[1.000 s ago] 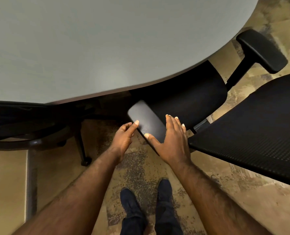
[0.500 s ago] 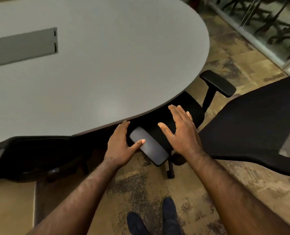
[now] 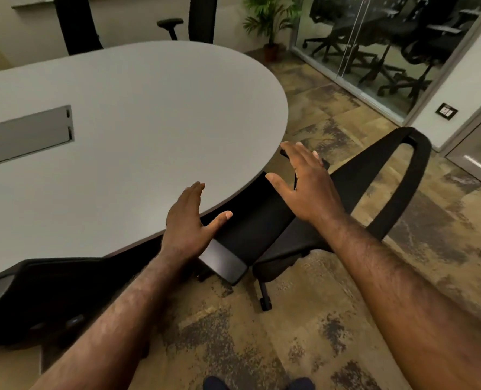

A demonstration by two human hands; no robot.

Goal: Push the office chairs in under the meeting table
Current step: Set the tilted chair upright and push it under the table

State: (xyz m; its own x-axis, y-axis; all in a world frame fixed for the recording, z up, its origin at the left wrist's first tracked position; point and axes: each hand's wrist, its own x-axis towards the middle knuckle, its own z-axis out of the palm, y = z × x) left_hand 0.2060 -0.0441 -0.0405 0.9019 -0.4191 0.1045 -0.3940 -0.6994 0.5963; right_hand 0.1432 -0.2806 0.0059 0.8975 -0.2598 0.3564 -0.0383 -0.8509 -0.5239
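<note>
Both hands are out flat with fingers straight and thumbs splayed, holding nothing: the left hand [image 3: 187, 223] hovers over the curved edge of the grey meeting table [image 3: 138, 130], and the right hand [image 3: 306, 184] is up beside that edge. The black office chair [image 3: 250, 235] sits right below and between them, seat partly tucked under the tabletop, its near armrest [image 3: 223, 261] just under the left wrist and its backrest [image 3: 385, 187] sticking out past the right hand. A second dark chair [image 3: 36, 299] is down left of the left forearm, pushed in under the table.
</note>
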